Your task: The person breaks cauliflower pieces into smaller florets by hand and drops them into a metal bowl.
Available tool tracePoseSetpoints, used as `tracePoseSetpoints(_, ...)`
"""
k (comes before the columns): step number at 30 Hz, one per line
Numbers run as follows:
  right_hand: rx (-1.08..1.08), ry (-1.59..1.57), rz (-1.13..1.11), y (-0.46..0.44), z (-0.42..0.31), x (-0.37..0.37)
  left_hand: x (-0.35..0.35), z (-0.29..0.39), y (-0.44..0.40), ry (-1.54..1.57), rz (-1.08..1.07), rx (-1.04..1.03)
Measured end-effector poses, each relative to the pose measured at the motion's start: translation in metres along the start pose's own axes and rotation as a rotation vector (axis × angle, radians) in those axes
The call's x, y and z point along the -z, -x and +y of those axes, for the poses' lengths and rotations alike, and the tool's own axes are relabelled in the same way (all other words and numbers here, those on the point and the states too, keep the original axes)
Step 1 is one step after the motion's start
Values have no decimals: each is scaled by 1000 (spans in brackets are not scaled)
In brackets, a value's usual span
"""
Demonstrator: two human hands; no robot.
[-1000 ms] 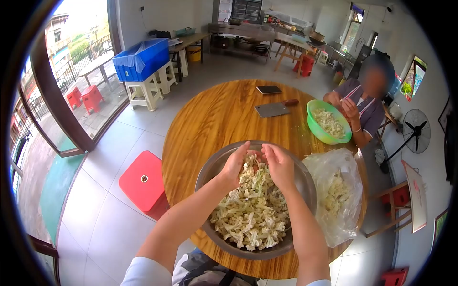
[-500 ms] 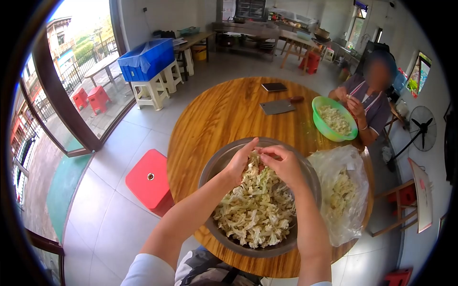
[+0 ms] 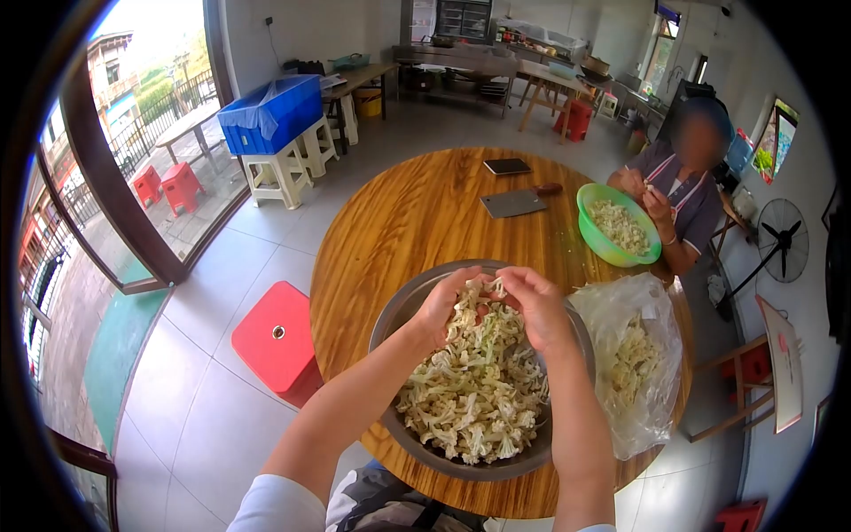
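A cauliflower floret [image 3: 495,290] is gripped between the left hand [image 3: 443,307] and the right hand [image 3: 539,309] above the metal basin [image 3: 386,326], presumably so that any falling bits are caught there.

Wht slvs [image 3: 279,505], bare forearms [image 3: 359,381]

Glossy wood-grained table [image 3: 399,222], smooth metal basin [image 3: 403,312], crinkled plastic bag [image 3: 643,417].
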State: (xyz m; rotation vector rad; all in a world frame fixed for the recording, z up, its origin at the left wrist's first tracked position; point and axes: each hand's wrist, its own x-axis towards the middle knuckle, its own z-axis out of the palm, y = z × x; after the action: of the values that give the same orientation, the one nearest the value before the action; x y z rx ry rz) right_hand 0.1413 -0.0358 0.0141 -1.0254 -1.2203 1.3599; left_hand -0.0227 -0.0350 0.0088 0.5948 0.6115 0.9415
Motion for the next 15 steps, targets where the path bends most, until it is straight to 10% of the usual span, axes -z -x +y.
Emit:
tracePoseSetpoints(7, 257, 492, 364, -9, 13, 1, 0, -2, -3, -51, 251, -35)
tracePoseSetpoints(11, 115, 1247, 237, -9, 30, 7, -16, 13, 17, -167, 344, 7)
tracePoseSetpoints(15, -114, 1175, 286, -8, 22, 12, 16, -9, -13, -48, 262, -63)
